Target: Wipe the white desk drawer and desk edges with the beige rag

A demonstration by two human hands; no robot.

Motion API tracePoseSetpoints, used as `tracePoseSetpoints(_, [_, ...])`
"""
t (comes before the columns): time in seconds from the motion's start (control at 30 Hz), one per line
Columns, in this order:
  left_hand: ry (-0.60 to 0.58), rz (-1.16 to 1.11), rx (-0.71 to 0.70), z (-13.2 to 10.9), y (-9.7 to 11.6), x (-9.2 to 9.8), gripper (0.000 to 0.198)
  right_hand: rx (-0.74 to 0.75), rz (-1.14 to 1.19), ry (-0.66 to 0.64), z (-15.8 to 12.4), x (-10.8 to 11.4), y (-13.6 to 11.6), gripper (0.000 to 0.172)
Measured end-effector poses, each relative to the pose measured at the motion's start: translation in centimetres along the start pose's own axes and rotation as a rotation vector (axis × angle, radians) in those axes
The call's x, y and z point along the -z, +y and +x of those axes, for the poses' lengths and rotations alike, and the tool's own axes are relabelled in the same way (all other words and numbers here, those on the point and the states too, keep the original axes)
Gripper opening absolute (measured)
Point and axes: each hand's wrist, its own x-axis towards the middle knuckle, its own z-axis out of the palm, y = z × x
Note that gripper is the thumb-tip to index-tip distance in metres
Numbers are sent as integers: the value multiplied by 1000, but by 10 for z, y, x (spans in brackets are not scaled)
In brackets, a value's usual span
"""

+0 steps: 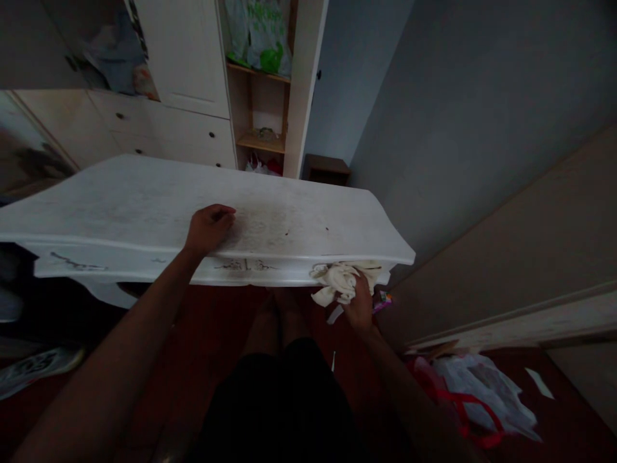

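A white table (144, 193) with a curved front edge stands before me, its top marked by grey smudges and a few dark specks. My left hand (211, 228) is over the middle of the tabletop near the front edge, its fingers loosely curled together with nothing seen in them. At the right end of the table's front, my right hand (360, 302) grips a bunched cream cloth (340, 280). The cloth lies against the front face, covering part of it. Carved trim (234, 265) shows on the front between my two hands.
Behind the table stands a white cabinet (193, 58) with drawers and an open shelf section holding plastic bags (270, 38). A grey wall (457, 116) runs along the right. On the red floor (308, 373) at lower right lies a white and red plastic bag (482, 392).
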Motion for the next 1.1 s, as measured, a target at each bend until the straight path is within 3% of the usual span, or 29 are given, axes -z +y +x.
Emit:
tracePoseSetpoints(0.13, [0, 1, 7, -1, 2, 1, 26, 27, 20, 19, 15, 3, -19, 47])
tracePoseSetpoints(0.3, [18, 111, -38, -4, 7, 2, 29, 138, 31, -88, 21, -22, -52, 53])
tracePoseSetpoints(0.47, [10, 171, -7, -6, 14, 2, 29, 147, 17, -84, 21, -37, -69, 53])
tracePoseSetpoints(0.6, [25, 195, -3, -6, 15, 2, 29, 245, 46, -67, 15, -35, -77, 54])
tracePoseSetpoints(0.77, [28, 182, -8, -6, 15, 2, 33, 256, 132, 73, 5, -22, -84, 41])
tracePoseSetpoints(0.93, [28, 232, -25, -3, 12, 2, 39, 293, 186, 109, -1, 9, -74, 36])
tracePoseSetpoints(1.1, [29, 260, -16, -4, 14, 1, 43, 390, -88, 170, 9, 33, -24, 35])
